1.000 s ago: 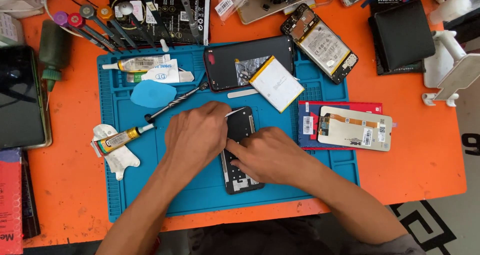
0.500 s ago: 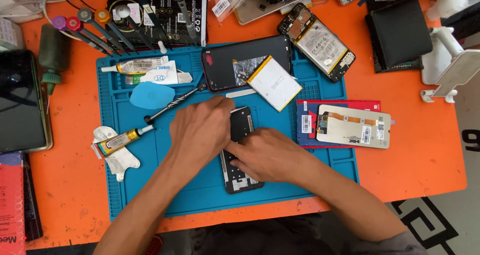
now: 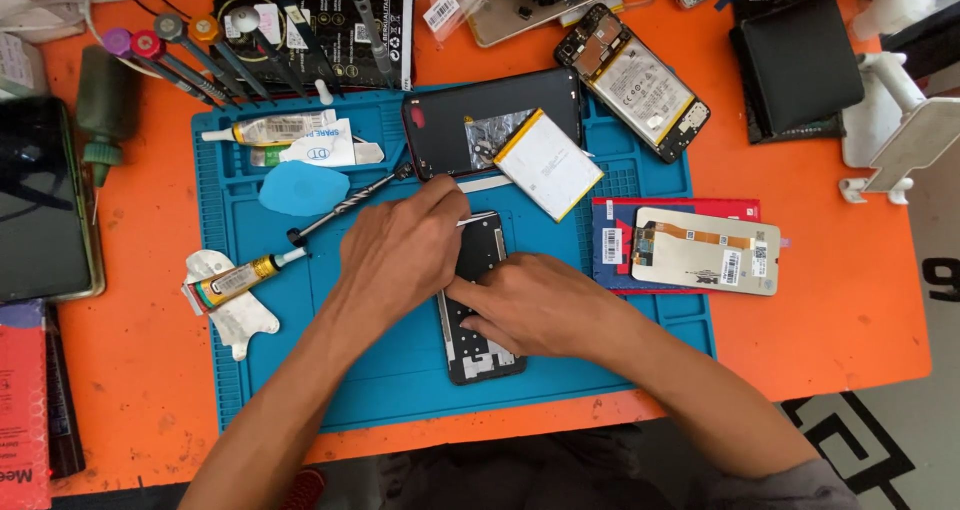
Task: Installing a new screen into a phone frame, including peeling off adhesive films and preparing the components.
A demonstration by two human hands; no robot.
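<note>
A black phone frame (image 3: 478, 350) lies lengthwise on the blue repair mat (image 3: 300, 360), partly hidden under both hands. My left hand (image 3: 400, 255) rests over its upper left side with fingers closed on thin metal tweezers (image 3: 480, 216) at the frame's top end. My right hand (image 3: 535, 305) presses down on the middle of the frame, fingertips pointing left. A black phone back cover (image 3: 440, 120) with a white battery (image 3: 548, 164) on it lies just beyond the hands.
Glue tubes (image 3: 240, 280) (image 3: 268, 130), a blue pick (image 3: 303, 187) and a screwdriver (image 3: 345, 206) lie left on the mat. A replacement screen (image 3: 705, 250) on a red pack sits right. Several screwdrivers (image 3: 180, 55), an opened phone (image 3: 632, 80) and a tablet (image 3: 40, 200) surround the mat.
Both hands stay on the phone frame with only slight shifts of the fingers; the view has moved a little.
</note>
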